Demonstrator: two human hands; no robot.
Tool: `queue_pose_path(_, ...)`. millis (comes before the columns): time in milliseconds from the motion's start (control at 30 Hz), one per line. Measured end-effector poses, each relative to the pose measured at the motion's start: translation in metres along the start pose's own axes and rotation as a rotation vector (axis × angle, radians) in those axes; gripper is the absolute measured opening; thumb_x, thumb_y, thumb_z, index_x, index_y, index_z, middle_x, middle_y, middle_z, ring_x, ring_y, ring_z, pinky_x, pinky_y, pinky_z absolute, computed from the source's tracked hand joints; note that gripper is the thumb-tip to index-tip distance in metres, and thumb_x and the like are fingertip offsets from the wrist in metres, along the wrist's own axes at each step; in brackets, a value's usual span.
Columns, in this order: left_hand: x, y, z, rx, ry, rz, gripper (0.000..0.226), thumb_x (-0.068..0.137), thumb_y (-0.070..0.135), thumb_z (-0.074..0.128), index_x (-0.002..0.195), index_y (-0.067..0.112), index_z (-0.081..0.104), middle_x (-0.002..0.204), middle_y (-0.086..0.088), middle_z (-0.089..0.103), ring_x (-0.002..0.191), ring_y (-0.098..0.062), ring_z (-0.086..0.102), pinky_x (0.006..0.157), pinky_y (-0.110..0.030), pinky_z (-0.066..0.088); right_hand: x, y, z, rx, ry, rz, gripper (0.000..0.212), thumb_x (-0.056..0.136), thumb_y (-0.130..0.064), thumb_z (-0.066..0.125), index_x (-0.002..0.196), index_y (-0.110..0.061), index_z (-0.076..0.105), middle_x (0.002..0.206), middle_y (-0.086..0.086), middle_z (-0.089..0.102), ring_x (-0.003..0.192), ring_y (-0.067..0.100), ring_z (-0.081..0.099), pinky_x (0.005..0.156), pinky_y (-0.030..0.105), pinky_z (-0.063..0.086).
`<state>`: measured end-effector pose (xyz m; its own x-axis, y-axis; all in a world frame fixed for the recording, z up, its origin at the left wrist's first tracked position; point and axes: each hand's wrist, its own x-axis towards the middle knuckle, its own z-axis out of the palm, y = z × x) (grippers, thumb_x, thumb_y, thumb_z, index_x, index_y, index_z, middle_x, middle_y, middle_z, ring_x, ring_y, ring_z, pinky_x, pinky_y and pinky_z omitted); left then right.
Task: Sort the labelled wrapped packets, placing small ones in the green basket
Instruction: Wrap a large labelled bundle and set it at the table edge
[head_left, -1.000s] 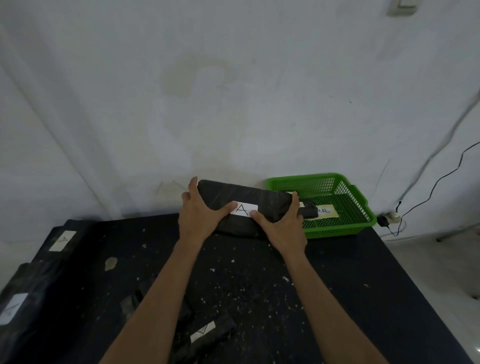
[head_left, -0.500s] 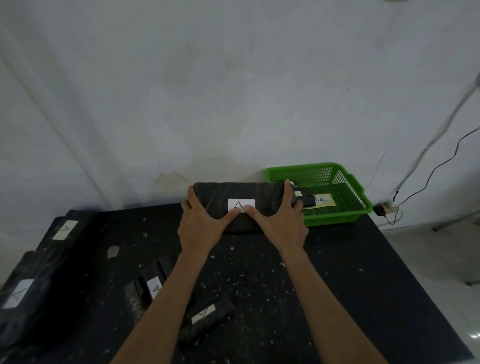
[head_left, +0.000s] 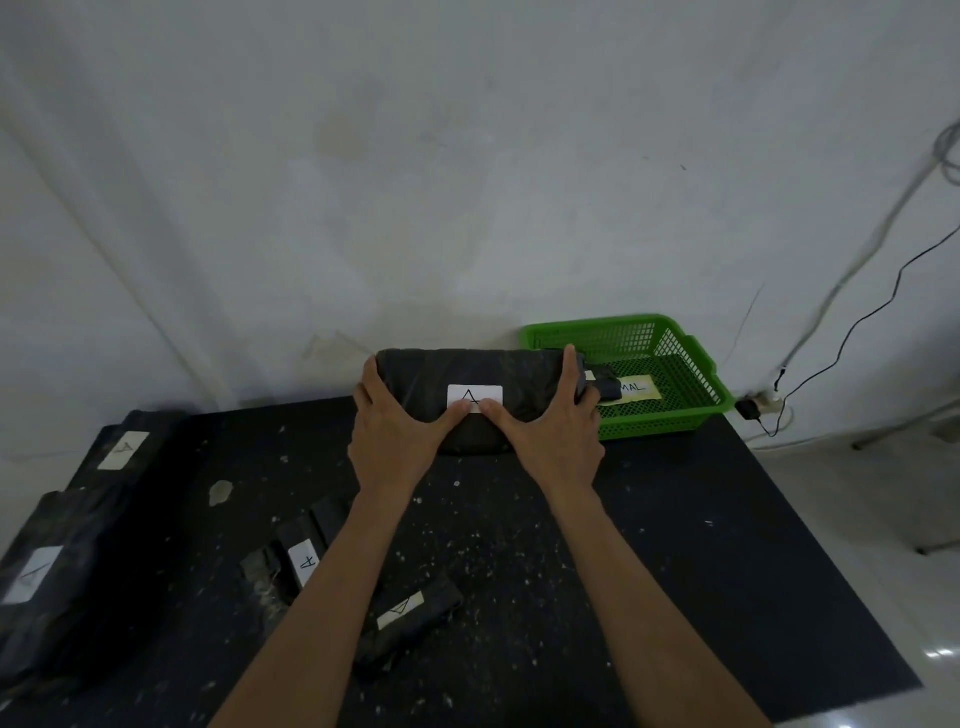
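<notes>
1. Lying nearest on the speckled black bench (head_left: 649, 545) are two small packets: one with a triangle label (head_left: 410, 616) under the left forearm, and another (head_left: 296, 561) just beyond it, its white label partly hidden by that arm.
2. Stacked along the near-left edge are big dark bundles (head_left: 67, 566), each with a white label; a pale smear (head_left: 221, 491) marks the bench beside them.
3. Further out, the left hand (head_left: 397, 441) and right hand (head_left: 556, 441) hold the large packet (head_left: 467, 374) by its two ends. The fingers wrap over the far corners, and both thumbs press its white label (head_left: 475, 399) from below. The packet rests at the far edge of the bench, close to the wall (head_left: 467, 182).
4. Just right of it sits the green basket (head_left: 691, 374), already containing a small dark packet (head_left: 605, 382) and a yellowish tag (head_left: 639, 387).
5. Risk, as I judge it: this packet looks too large for the basket, and its right end touches or overlaps the rim. Sliding it right could shove the basket toward the bench edge, or it could be mis-sorted.
6. The forearms cover the near small packets, so a blind pull-back could sweep one off.
7. Beyond the bench, a black cable (head_left: 857, 322) runs to a plug (head_left: 750, 408) on the floor, clear of the work.
</notes>
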<state>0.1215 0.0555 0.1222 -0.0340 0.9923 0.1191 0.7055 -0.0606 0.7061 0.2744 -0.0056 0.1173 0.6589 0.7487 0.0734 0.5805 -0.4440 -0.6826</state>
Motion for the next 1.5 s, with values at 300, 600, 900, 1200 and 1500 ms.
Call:
queue_pose_path(300, 0.001, -0.004, 0.002, -0.122, 0.032, -0.077, 0.105, 0.077, 0.070, 0.068, 0.155, 0.020, 0.019, 0.158, -0.003, 0.030, 0.138, -0.033, 0.043, 0.105, -0.055, 0.041, -0.002, 0.002, 0.004, -0.023, -0.004, -0.010, 0.122, 0.068, -0.088, 0.063, 0.158, -0.042, -0.005, 0.157, 0.016, 0.026, 0.137, 0.040, 0.040, 0.094, 0.052, 0.048)
queue_pose_path(600, -0.002, -0.009, 0.005, -0.110, -0.026, -0.085, 0.111, 0.072, 0.071, 0.071, 0.155, 0.022, 0.016, 0.157, -0.005, 0.029, 0.137, -0.034, 0.044, 0.106, -0.056, 0.041, 0.003, 0.006, 0.003, -0.033, -0.048, -0.004, 0.116, 0.073, -0.084, 0.062, 0.160, -0.041, -0.002, 0.154, 0.015, 0.027, 0.134, 0.040, 0.043, 0.093, 0.051, 0.047)
queue_pose_path(900, 0.001, -0.024, -0.005, -0.146, -0.232, 0.080, 0.124, 0.070, 0.066, 0.076, 0.158, 0.035, -0.005, 0.166, -0.004, 0.006, 0.150, -0.030, 0.023, 0.117, -0.055, 0.031, 0.019, 0.013, -0.007, 0.020, -0.206, 0.033, 0.104, 0.082, -0.080, 0.056, 0.161, -0.039, 0.003, 0.160, 0.016, 0.022, 0.141, 0.041, 0.038, 0.107, 0.053, 0.040)
queue_pose_path(1200, 0.010, -0.021, -0.018, -0.007, -0.010, 0.216, 0.094, 0.065, 0.076, 0.072, 0.140, 0.024, 0.049, 0.141, -0.001, 0.056, 0.127, -0.027, 0.053, 0.106, -0.047, 0.043, 0.019, 0.020, -0.031, -0.078, -0.184, -0.286, 0.083, 0.071, -0.076, 0.072, 0.140, -0.037, 0.050, 0.152, -0.005, 0.030, 0.122, 0.022, 0.057, 0.093, 0.039, 0.052)
queue_pose_path(1500, -0.001, -0.010, -0.016, 0.025, 0.034, 0.198, 0.093, 0.064, 0.078, 0.072, 0.137, 0.025, 0.045, 0.131, -0.003, 0.061, 0.119, -0.028, 0.059, 0.095, -0.044, 0.049, 0.009, 0.016, -0.023, -0.064, -0.099, -0.188, 0.071, 0.071, -0.084, 0.064, 0.125, -0.039, 0.059, 0.138, -0.008, 0.039, 0.106, 0.017, 0.063, 0.076, 0.030, 0.045)
